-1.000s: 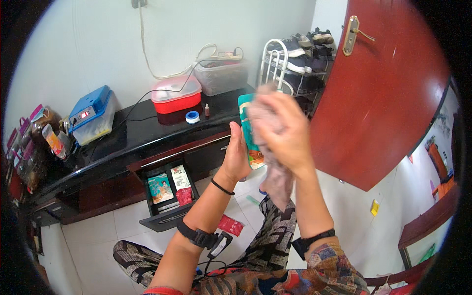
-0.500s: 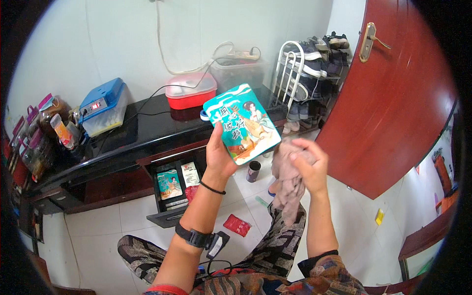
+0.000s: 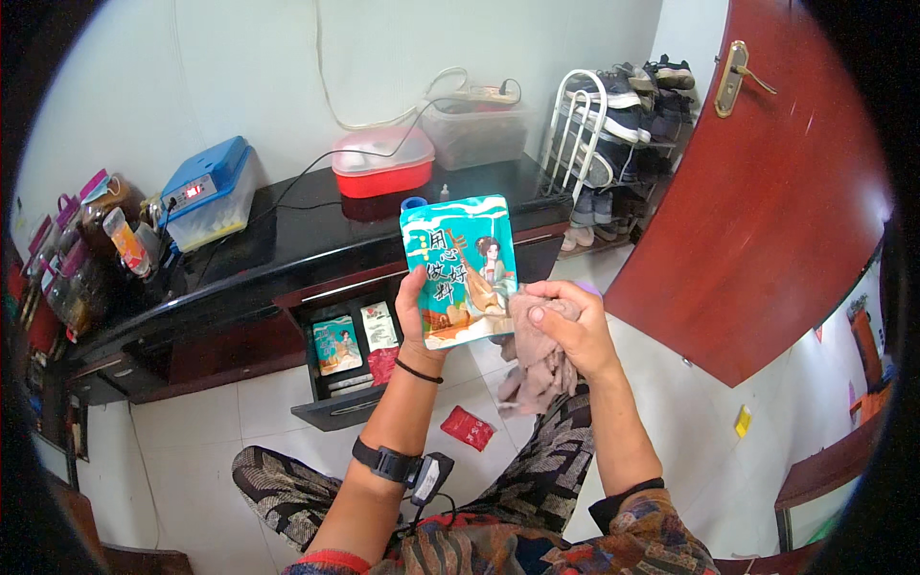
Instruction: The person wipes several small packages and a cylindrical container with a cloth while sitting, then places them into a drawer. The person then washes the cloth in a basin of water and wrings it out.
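Note:
Upright before me is a teal food pouch (image 3: 462,278) printed with a seated figure in robes. My left hand (image 3: 414,311) grips it by its lower left edge, thumb in front and the other fingers hidden behind. A greyish-pink cloth (image 3: 541,359) hangs crumpled from my right hand (image 3: 572,331), whose fingers are closed on it. The cloth's upper part meets the pouch's lower right edge. Below on the left, an open drawer (image 3: 335,412) holds a similar teal pouch (image 3: 336,345), a white packet (image 3: 379,326) and a red packet (image 3: 383,365).
A red packet (image 3: 468,427) lies on the tiled floor. The long black cabinet (image 3: 287,244) carries jars (image 3: 72,287), a blue-lidded box (image 3: 206,196), a red tub (image 3: 383,177) and a clear bin (image 3: 476,134). Beyond stand a shoe rack (image 3: 575,144) and a red door (image 3: 757,201).
The pouch has turned from tilted to nearly upright. My right hand and the cloth have moved left, up to the pouch's lower right edge. The view has shifted slightly.

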{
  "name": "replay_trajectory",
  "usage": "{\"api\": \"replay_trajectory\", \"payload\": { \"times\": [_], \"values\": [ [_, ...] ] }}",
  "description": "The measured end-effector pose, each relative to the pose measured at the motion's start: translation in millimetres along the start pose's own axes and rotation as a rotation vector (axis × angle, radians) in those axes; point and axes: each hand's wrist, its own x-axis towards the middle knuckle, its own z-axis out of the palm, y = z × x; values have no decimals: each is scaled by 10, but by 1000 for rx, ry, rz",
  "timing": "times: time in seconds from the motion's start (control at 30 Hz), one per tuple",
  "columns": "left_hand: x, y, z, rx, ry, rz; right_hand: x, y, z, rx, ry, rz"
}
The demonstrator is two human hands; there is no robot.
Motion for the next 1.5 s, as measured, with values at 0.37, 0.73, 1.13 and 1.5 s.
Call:
{"api": "replay_trajectory", "payload": {
  "times": [0.37, 0.73, 1.13, 1.5],
  "values": [
    [-69, -86, 122, -85, -86, -57, 439, -371, -75, -391, 248, -547],
    [-89, -63, 110, -157, -57, -51, -16, -9, 243, -754, 15, -468],
    [-171, -174, 120, -106, -15, -133, 412, -113, 109, -694, 202, -436],
    [-295, 103, -137, -252, -50, -84, -238, 672, 137, -131, -327, 244]
  ]
}}
